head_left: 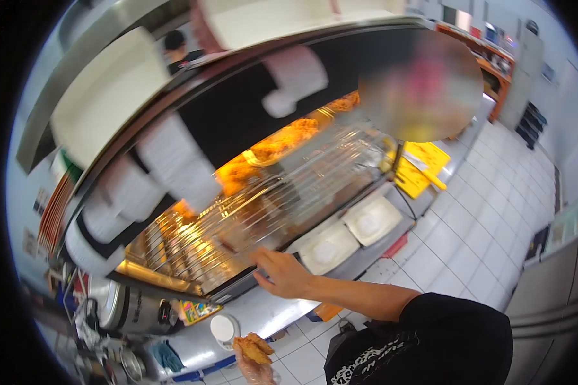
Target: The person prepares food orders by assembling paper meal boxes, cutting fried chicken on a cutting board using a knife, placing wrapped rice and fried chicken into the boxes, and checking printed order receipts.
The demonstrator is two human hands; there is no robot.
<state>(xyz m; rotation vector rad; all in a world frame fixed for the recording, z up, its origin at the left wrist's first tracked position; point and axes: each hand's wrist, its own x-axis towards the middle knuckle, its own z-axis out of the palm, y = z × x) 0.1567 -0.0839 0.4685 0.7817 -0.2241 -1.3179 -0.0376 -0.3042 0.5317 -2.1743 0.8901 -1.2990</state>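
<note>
The left hand, seemingly in a clear glove, was closed around a piece of fried chicken, pinched between thumb and fingers near the lower edge of the view. The chicken lay just beside a round white container on the metal counter, apart from the heated cabinet. The right hand was extended to the cabinet's lower front edge, its fingers loosely bent and parted from the thumb; whether it touched the edge could not be told. Inside the cabinet, wire racks spanned the lit interior, and golden fried pieces lay in a row toward the back, blurred in part. White paper sheets hung across the dark upper panel. Two white trays stood side by side along the near side of the cabinet, and a yellow board lay beyond them at its far end. Near the opposite end stood a silver and black appliance, with a dark teal cloth on the counter close by. A person in dark clothing was partly visible behind the cabinet. Pale floor tiles extended to the right.
</note>
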